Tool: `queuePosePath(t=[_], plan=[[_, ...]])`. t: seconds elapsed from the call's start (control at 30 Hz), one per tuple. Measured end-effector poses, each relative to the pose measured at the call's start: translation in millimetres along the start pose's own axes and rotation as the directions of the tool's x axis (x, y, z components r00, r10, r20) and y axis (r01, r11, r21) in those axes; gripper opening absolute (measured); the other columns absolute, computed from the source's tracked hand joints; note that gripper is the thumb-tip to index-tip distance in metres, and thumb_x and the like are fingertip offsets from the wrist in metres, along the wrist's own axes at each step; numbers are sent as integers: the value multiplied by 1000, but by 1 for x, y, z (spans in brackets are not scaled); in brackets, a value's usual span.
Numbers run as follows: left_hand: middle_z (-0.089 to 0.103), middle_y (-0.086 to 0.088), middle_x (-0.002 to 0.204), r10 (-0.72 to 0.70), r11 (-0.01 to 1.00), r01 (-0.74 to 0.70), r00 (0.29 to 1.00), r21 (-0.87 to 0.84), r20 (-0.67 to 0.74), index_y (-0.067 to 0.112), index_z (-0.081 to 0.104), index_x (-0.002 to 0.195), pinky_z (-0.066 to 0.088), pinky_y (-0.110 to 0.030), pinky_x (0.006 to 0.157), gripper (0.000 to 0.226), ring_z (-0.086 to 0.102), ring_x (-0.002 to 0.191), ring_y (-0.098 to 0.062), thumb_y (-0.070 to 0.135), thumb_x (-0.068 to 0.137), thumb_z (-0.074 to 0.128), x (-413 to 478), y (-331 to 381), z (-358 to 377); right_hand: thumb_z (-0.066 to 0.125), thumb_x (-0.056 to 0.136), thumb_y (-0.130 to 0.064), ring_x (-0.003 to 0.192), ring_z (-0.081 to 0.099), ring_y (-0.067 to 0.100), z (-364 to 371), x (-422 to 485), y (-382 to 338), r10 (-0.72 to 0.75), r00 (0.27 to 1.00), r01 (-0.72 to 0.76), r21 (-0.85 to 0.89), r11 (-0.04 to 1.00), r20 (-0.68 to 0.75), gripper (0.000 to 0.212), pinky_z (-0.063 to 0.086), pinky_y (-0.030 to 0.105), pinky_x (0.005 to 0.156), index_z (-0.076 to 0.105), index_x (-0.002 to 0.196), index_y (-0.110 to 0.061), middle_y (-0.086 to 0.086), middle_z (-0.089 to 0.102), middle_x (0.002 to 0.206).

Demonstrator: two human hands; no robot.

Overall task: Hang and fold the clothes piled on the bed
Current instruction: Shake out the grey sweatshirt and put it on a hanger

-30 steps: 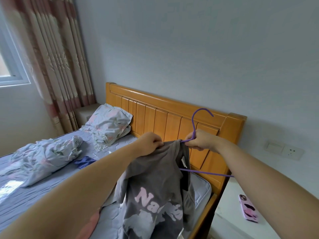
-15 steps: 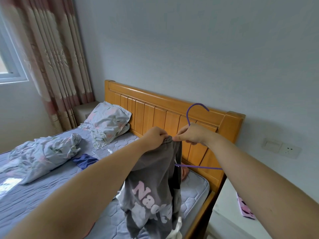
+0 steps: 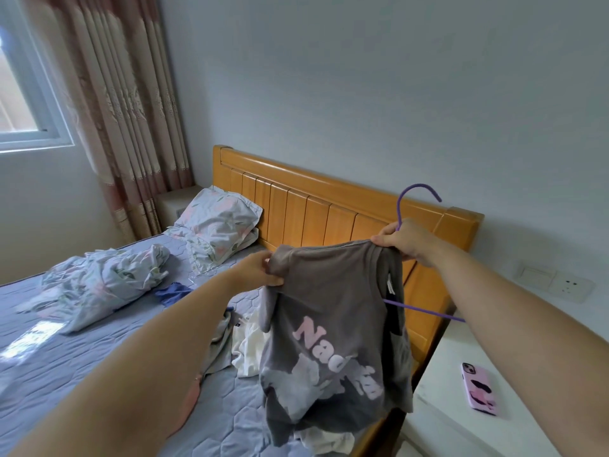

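Grey pink-lettered shirt (image 3: 333, 311) on purple hanger (image 3: 415, 196), both hands' (image 3: 260, 268) (image 3: 400, 240) grip pinching fabric.

Grey T-shirt (image 3: 333, 311): hanging in the centre-right of the frame, pale pink lettering facing the camera, stretched between its two shoulders.
Purple hanger (image 3: 416, 206): hook rising at upper right, one arm sticking out of the shirt.
Clothes pile (image 3: 245, 344): white and grey garments lying crumpled on the bed (image 3: 99, 351), lower centre.

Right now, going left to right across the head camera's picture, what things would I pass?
Window → curtain → crumpled floral bedding → pillow → left hand → grey shirt → right hand → pink phone → wall socket.
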State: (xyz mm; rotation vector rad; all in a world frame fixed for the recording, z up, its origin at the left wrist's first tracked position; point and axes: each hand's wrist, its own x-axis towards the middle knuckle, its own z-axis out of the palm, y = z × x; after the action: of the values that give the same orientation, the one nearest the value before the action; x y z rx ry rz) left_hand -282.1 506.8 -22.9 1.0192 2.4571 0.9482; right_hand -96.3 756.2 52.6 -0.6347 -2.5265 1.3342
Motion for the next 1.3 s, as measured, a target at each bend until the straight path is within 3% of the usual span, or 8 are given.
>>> queuePosePath(t=[0.2,0.4,0.57,0.67,0.83,1.0,1.13,1.3], plan=[[46,0,55,22,921,4,998,390,-64,12,49,56,31,-22,53,35,47,66,-21,20,85,67,2,-9,-11,64,89,-25,71,48,26,8,-4,1,-21,999,24,-65,998,44,28,38,29,59,68,88,3,15,56,74],[60,-1,54,46,938,-11,995,345,-92,11,70,79,39,-14,54,24,55,47,-6,27,93,59,6,14,-27,67,86,-29,65,49,20,4,-8,7,-23,997,47,-316,947,78,21,41,29,56,71,72,-13,5,58,69],[61,-8,115,3,777,105,985,620,-171,9,60,114,47,-30,78,25,59,103,-24,11,99,40,3,30,-29,63,90,-21,54,43,9,0,-12,6,-76,997,70,-154,986,-33,25,32,18,53,69,78,0,-6,53,53],[59,-6,115,-89,650,106,994,753,-63,6,60,114,47,-32,85,22,57,108,-24,10,96,48,-1,40,-31,62,91,-23,54,41,5,2,-8,10,-81,993,74,-82,994,-91,24,29,19,54,67,73,-6,-13,52,46],[62,4,68,-59,777,-45,988,628,145,4,73,95,48,-25,79,27,56,67,-10,24,91,55,12,34,-39,66,88,-24,52,40,11,3,-1,27,51,980,-21,155,988,-191,21,31,22,52,67,75,-7,-1,52,55],[62,-1,118,73,951,-74,997,300,16,16,51,128,50,-39,93,56,60,106,-21,32,78,72,27,10,-32,67,87,-23,60,47,23,4,-2,30,74,992,-45,261,964,-102,22,39,29,59,66,67,-13,15,53,72],[62,-7,83,66,920,-25,993,392,-93,11,57,78,48,-32,75,12,60,84,-24,20,85,63,25,12,-21,67,86,-23,60,45,24,8,2,27,49,995,-28,220,975,-89,20,37,29,57,66,72,-9,17,52,74],[64,-3,92,84,845,99,946,525,-313,15,68,95,46,-30,69,16,57,85,-22,13,90,52,21,18,-32,65,88,-26,55,43,11,9,1,24,-43,997,40,-47,998,-65,25,33,24,55,67,75,-4,-1,53,59]])
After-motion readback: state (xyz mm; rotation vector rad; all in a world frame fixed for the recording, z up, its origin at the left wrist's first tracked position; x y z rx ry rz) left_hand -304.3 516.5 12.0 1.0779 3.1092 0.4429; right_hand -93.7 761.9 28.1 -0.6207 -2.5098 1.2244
